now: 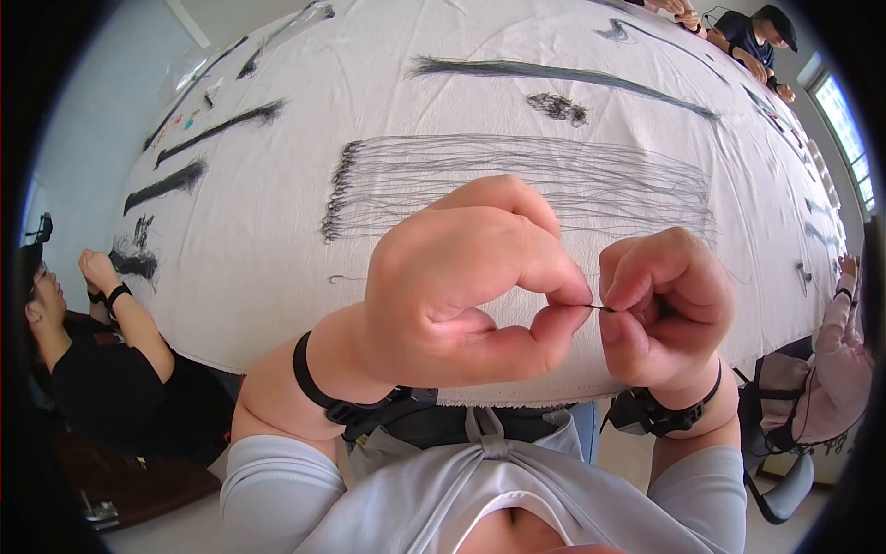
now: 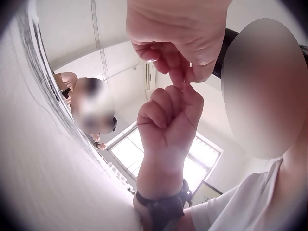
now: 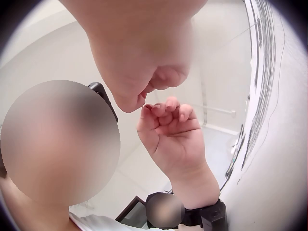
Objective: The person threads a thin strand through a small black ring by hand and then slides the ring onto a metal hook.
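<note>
Close in front of the torso, above the table edge, both hands meet fingertip to fingertip. My left hand point(image 1: 461, 254) pinches one end of a thin dark strand point(image 1: 602, 308) between thumb and forefinger. The right hand point(image 1: 674, 295) pinches its other end, the remaining fingers curled in. Only a short stretch of strand shows between them; the fingertips hide the rest. Beyond the hands lies a row of fine lines point(image 1: 526, 171), side by side, with dark hooks point(image 1: 343, 185) at their left ends. A single hook point(image 1: 347, 278) lies just left of the left hand.
White cloth point(image 1: 277, 203) covers the table. A long dark bundle of strands point(image 1: 563, 81) and a small dark heap point(image 1: 557, 108) lie farther back. More dark bundles point(image 1: 221, 129) are at the left. People sit at the left point(image 1: 101, 360), right point(image 1: 826, 369) and far right point(image 1: 748, 42).
</note>
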`<state>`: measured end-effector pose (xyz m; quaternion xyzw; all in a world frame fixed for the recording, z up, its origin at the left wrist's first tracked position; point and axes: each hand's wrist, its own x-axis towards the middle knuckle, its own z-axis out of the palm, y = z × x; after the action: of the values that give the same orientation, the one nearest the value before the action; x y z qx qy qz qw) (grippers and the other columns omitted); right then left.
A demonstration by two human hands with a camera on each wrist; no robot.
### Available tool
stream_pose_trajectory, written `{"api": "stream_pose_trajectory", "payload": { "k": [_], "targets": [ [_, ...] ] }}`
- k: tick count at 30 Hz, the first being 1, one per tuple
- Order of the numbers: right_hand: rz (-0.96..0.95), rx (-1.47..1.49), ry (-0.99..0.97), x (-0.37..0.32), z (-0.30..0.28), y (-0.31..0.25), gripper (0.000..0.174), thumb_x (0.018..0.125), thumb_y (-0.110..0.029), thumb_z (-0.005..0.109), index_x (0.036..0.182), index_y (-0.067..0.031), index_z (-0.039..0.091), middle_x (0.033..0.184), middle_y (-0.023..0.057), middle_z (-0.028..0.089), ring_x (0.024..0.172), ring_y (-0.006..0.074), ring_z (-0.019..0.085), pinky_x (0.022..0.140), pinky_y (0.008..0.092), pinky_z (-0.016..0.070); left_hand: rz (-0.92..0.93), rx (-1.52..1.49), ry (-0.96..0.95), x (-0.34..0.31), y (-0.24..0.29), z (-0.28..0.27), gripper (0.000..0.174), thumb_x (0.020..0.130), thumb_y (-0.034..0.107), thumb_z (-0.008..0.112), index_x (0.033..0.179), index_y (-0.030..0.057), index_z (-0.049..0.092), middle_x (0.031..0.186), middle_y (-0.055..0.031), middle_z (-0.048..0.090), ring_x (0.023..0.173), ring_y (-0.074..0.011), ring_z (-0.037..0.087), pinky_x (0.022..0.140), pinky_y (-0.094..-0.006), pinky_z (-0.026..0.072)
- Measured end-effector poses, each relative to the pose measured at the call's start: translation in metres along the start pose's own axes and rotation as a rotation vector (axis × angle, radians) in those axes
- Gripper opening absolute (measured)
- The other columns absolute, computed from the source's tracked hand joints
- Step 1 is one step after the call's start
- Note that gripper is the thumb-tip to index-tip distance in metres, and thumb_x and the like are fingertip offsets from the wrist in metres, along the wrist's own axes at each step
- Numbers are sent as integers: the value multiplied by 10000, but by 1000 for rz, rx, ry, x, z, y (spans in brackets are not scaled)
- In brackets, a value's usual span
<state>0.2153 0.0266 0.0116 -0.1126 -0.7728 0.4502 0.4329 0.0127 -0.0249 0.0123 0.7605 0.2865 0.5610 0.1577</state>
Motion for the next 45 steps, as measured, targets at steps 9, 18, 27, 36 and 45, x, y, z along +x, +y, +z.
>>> {"api": "stream_pose_trajectory", "payload": {
  "k": [9,18,27,36,45],
  "targets": [
    [-33,-52,-3,0,1,2,175,749,58,697,890,-6,616,705,-19,561,516,15,367,457,196,288,119,180,3,0,0,3,262,634,-113,736,824,61,686,779,-46,674,738,-232,602,621,-303,480],
    [-77,-5,14,1,0,0,217,751,48,763,918,14,628,704,-7,584,502,21,333,446,204,250,105,170,-3,2,5,-7,204,697,-48,741,862,62,694,805,-55,690,741,-241,594,624,-309,486],
    [-107,-99,7,1,-2,-3,201,741,65,753,906,-2,661,648,-26,555,482,24,326,434,210,236,128,148,0,1,3,-5,213,713,-53,720,879,75,683,801,-54,690,742,-234,589,626,-306,489],
    [-97,-132,26,2,0,-3,186,740,79,734,893,5,659,668,-19,583,477,21,326,427,206,243,198,294,18,1,1,-5,276,667,-84,678,888,80,664,795,-43,677,735,-237,585,604,-295,485],
    [-76,-124,52,-1,2,-1,195,737,79,737,899,12,651,701,-14,610,482,17,329,427,200,258,228,328,42,-1,0,-6,288,649,-78,673,891,77,663,809,-48,676,725,-236,580,590,-295,483]
  ]
}}
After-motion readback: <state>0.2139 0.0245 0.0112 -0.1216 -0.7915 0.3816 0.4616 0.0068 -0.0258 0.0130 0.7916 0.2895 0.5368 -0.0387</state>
